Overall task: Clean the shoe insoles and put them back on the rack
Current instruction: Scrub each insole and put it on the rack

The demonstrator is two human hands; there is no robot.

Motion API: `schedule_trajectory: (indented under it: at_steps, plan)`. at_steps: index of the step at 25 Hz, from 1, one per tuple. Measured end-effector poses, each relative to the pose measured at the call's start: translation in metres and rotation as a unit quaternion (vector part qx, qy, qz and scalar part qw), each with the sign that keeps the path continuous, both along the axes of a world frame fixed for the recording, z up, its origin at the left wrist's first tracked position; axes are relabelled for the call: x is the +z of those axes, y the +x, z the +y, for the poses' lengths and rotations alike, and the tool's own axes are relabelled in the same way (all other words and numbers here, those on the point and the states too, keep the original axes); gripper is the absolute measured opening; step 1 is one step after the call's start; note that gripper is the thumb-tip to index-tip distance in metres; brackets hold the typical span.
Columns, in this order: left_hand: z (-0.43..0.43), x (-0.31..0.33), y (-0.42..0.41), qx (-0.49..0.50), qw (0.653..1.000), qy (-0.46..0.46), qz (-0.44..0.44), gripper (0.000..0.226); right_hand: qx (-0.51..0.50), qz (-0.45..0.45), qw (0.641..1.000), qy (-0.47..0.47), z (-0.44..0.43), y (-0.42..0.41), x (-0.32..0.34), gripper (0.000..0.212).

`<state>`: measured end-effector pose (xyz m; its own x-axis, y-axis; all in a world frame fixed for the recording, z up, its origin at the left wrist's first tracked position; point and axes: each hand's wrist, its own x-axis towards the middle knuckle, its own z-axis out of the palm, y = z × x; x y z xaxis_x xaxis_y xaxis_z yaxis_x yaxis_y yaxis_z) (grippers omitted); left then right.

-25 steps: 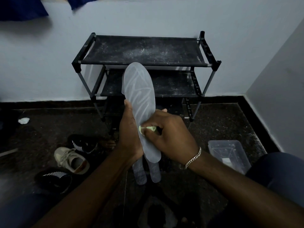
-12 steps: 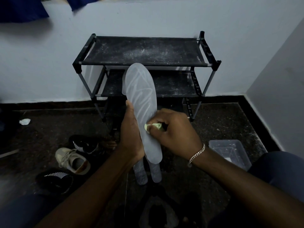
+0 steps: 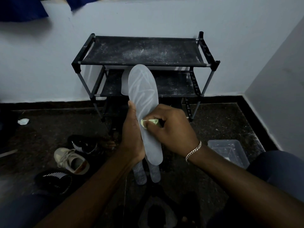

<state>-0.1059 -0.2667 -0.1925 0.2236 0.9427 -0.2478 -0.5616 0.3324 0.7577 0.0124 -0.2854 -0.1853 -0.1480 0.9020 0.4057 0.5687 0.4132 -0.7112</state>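
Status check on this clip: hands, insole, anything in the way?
Left hand grips the insole upright. Right hand pinches a yellow-green wipe against it. Rack stands behind, nothing between.

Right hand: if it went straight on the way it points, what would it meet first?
The grey insole, which the yellow-green cloth in the right hand already touches; just behind it, seemingly, the left hand gripping that insole. Depth is unclear.

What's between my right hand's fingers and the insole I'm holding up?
Head view: a pale green wad, perhaps cloth or sponge, pinched by the right hand, lies between that hand and the insole the left hand holds.
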Motion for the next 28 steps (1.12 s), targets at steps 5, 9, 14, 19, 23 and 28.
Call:
schedule_trajectory:
  at_steps: [5,9,14,19,23,28]
  plan:
    - [-0.001,0.002,-0.004,0.021,1.000,-0.018,0.000,0.065,0.026,-0.029,0.999,-0.008,-0.004,0.001,-0.003,0.005]
    - [-0.004,0.003,0.002,0.015,1.000,-0.014,0.000,0.069,0.004,-0.003,1.000,0.005,0.002,-0.001,-0.002,0.004]
    - [0.001,0.001,-0.006,0.012,1.000,-0.028,0.005,0.070,0.034,-0.031,0.999,-0.015,-0.006,0.002,-0.002,0.006]
    - [0.003,-0.006,-0.003,-0.001,1.000,-0.012,-0.008,0.064,0.000,-0.004,1.000,0.002,0.000,-0.001,-0.002,0.004]
    - [0.005,-0.009,-0.009,-0.003,1.000,-0.019,-0.005,0.067,0.024,-0.031,0.999,-0.016,-0.007,0.001,-0.005,0.007]
    - [0.008,-0.014,-0.003,-0.012,1.000,-0.015,-0.015,0.069,-0.012,-0.019,1.000,-0.004,0.002,0.002,-0.001,0.007]
